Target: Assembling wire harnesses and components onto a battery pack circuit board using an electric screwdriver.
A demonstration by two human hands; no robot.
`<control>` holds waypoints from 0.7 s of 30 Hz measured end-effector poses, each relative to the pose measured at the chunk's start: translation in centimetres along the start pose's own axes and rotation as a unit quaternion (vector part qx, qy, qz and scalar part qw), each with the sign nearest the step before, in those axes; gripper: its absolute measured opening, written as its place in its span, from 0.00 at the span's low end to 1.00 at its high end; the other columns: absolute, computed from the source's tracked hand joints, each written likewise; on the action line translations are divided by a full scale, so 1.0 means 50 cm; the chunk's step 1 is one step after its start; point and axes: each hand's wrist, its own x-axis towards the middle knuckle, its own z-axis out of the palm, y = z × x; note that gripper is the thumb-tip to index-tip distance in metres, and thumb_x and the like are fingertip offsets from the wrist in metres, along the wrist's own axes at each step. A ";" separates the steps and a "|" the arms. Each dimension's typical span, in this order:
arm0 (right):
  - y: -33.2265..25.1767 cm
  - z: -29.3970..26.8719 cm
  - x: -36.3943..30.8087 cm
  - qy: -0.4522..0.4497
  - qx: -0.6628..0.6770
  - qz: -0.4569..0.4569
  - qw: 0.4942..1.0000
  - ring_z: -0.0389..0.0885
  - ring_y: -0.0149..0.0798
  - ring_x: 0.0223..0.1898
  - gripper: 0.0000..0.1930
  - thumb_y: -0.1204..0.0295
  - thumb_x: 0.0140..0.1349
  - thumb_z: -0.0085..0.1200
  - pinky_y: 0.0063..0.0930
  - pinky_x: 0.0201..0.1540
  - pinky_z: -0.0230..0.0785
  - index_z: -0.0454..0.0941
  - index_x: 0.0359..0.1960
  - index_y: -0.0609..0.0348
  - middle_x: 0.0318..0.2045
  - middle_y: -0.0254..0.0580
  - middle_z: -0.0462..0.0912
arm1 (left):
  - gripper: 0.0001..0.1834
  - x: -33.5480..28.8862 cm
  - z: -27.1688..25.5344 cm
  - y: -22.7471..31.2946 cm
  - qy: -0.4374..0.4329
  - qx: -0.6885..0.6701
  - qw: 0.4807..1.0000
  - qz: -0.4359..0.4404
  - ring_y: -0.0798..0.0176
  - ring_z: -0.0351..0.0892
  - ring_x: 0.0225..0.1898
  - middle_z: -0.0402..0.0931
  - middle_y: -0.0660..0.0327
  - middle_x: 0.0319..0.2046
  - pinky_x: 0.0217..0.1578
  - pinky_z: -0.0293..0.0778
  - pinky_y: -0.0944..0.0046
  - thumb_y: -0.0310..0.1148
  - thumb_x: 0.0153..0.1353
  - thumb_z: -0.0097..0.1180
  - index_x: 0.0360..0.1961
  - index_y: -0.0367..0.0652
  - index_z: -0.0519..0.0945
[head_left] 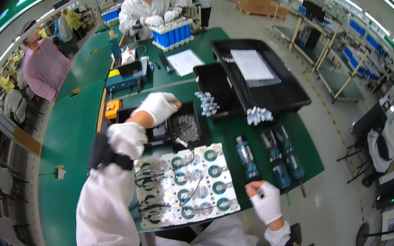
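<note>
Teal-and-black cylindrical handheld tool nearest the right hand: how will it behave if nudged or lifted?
The teal-and-black cylindrical handheld tool may roll if nudged sideways, given its rounded body. It'll probably lift as one stiff piece; no sag shows. The smooth-looking green tabletop might let it slide.

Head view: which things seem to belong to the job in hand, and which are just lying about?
Likely in the job:
white rectangular wired panel
small silver metal pieces, near the gloved left hand
black-and-teal cylindrical tool, nearest the gloved right hand

Seemingly just lying about:
small orange box
blue box-shaped device
flat white paper sheet, right of that device
</note>
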 end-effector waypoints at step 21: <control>-0.040 -0.031 -0.030 -0.007 -0.077 0.051 0.996 0.78 0.33 0.24 0.07 0.70 0.61 0.65 0.27 0.29 0.69 0.84 0.34 0.61 0.26 0.37 0.82 | 0.22 0.052 0.058 0.174 -0.029 0.124 0.991 0.049 0.41 0.84 0.34 0.84 0.46 0.29 0.39 0.79 0.49 0.47 0.68 0.49 0.31 0.42 0.87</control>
